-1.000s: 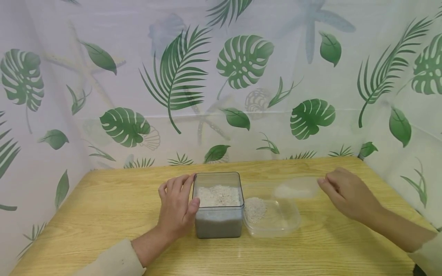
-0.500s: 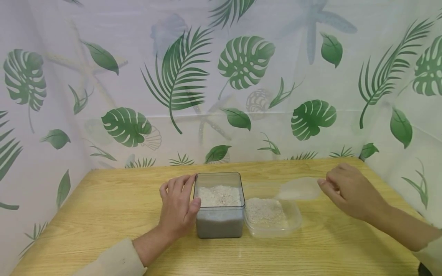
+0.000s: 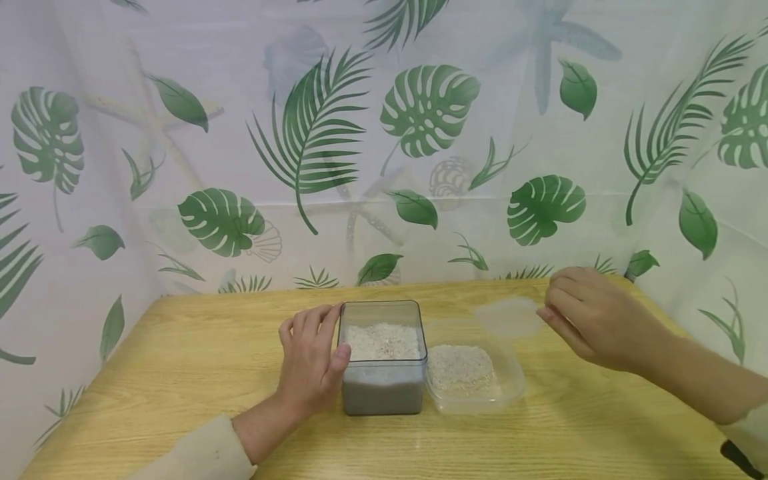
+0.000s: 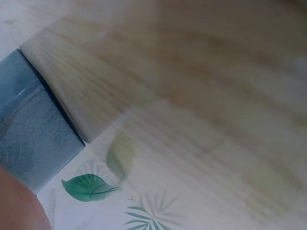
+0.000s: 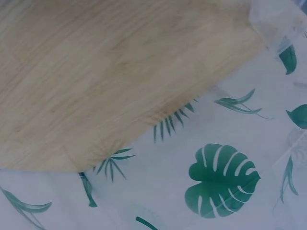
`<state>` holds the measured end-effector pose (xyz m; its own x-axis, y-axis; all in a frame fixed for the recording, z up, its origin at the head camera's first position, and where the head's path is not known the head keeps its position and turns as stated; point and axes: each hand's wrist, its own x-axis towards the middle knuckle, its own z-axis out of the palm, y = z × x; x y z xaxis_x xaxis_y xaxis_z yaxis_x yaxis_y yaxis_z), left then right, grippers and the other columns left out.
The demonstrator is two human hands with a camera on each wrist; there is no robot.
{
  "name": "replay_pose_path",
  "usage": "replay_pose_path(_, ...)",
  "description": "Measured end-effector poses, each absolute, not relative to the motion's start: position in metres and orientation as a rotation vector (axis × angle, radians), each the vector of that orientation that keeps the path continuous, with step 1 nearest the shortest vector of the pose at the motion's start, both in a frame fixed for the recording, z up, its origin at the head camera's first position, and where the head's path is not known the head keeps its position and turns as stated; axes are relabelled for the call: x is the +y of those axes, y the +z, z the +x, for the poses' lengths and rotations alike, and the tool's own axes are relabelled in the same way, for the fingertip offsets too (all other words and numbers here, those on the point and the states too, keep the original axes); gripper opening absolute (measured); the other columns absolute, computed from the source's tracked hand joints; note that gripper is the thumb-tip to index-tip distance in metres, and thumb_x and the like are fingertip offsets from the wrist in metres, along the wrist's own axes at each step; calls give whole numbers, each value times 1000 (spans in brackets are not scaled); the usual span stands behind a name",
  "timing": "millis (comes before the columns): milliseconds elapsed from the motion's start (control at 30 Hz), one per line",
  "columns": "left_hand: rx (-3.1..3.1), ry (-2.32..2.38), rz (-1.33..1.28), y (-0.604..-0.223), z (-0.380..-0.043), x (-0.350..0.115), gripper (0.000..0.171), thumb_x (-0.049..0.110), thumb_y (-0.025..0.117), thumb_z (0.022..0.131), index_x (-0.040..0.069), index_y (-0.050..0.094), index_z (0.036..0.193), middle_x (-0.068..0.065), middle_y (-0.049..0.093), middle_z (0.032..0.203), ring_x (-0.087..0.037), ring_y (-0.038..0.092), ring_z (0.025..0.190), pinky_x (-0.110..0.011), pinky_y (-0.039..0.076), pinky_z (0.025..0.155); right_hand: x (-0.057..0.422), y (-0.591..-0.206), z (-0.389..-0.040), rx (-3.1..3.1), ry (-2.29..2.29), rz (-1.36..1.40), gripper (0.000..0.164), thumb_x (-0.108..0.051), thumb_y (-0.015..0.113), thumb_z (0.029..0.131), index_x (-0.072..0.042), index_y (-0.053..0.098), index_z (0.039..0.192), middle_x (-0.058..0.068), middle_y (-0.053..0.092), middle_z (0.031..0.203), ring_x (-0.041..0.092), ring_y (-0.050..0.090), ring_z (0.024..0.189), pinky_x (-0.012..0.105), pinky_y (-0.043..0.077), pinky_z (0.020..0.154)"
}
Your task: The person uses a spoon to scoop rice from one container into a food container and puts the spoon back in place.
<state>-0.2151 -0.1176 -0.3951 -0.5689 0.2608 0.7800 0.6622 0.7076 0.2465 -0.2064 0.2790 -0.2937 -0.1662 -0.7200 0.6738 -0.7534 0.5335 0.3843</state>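
A square, grey see-through box (image 3: 382, 393) partly filled with rice (image 3: 384, 341) stands on the table. My left hand (image 3: 309, 360) holds it by the left side, fingers along the wall and thumb at the front corner. Right beside the box sits a shallow clear plastic container (image 3: 510, 383), a heap of rice (image 3: 461, 367) in its left and middle part. Above that container's back right, my right hand (image 3: 600, 323) pinches a translucent scoop (image 3: 510, 317) by its handle end. The scoop's edge shows in the right wrist view as a cloudy sheet (image 5: 276, 21).
The wood-grain table (image 3: 198, 380) runs back to a white curtain (image 3: 336, 253) printed with green leaves, which also hangs along both sides. A faint clear sheet or lid (image 3: 441, 328) lies behind the clear container.
Rice has come into the clear container, and its heap has spread toward the middle. My right hand has risen and shifted slightly left with the scoop. The left hand stays on the box.
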Motion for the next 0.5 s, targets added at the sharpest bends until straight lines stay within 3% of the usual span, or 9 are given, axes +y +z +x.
replay_pose_path(200,-2168,-688,-699,-394,-215,-117,67,46,28,102,-6,58,132,-22,58,122,-36,47,112,-62,22,93,262,-278,-206,-1842,72,1176,38,-25,42,105,-5,57,76,6,57,74,31,59,80,39,43,79)
replay_pose_path(500,-2179,-691,-696,-395,-215,-117,63,42,32,100,-6,58,133,-22,57,123,-36,46,112,-62,21,94,226,-272,-201,-1774,132,1144,41,-23,44,105,0,61,77,13,60,80,34,56,81,40,42,79)
